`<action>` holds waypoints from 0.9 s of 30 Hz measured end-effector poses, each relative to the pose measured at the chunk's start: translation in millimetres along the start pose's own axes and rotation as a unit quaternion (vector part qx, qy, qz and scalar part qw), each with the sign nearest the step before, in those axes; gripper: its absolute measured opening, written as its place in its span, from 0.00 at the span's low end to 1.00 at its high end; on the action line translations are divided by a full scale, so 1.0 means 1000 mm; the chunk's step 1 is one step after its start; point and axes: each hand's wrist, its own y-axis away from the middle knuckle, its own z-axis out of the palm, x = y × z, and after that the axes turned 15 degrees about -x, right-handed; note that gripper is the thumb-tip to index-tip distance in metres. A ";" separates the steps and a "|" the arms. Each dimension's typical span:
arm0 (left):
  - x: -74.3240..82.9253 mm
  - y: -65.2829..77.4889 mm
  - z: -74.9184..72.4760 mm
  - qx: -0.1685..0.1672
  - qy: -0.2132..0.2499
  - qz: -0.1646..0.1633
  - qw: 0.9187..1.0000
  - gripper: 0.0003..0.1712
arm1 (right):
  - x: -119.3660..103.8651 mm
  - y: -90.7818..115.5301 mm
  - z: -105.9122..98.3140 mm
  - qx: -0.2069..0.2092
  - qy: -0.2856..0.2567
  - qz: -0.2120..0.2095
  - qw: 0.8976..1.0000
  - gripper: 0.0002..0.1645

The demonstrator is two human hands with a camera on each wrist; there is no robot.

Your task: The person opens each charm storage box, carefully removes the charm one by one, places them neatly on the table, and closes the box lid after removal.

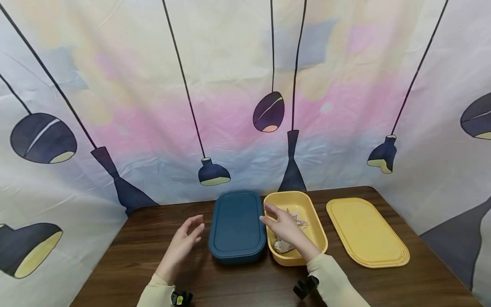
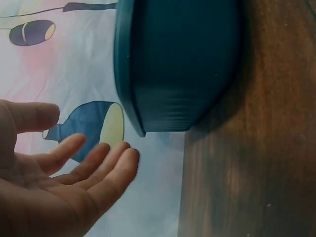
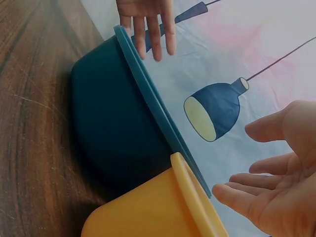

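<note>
A dark blue lidded box (image 1: pixel 238 226) stands on the table between my hands. My left hand (image 1: pixel 179 247) hovers to its left, fingers loosely bent and holding nothing; the left wrist view shows that palm (image 2: pixel 59 197) beside the box's wall. Over the open yellow box (image 1: pixel 321 241) is my right hand (image 1: pixel 285 226), its thumb and fingers spread apart and reaching toward the blue box. Nothing is in its grasp in the right wrist view. Inside the yellow box lie a starfish-like piece (image 1: pixel 301 222) and a pale, shell-like piece (image 1: pixel 283 246), both partly hidden by my right hand.
A flat yellow lid (image 1: pixel 368 232) lies on the table to the right of the yellow box. The brown wooden table (image 1: pixel 245 283) meets a hanging cloth (image 1: pixel 238 102) printed with lamps at its far edge. The two boxes stand side by side.
</note>
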 end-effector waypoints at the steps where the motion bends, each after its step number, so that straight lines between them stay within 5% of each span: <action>1: -0.001 0.000 0.001 -0.006 -0.004 -0.005 1.000 0.27 | 0.001 -0.001 0.001 -0.002 0.001 0.004 1.000 0.35; 13: -0.012 -0.009 0.015 -0.049 -0.034 -0.028 0.998 0.34 | 0.006 -0.003 0.007 -0.033 0.019 0.031 0.999 0.39; 27: -0.020 -0.013 0.018 -0.056 -0.021 -0.047 0.997 0.38 | 0.000 -0.003 0.014 -0.042 0.075 0.029 0.996 0.41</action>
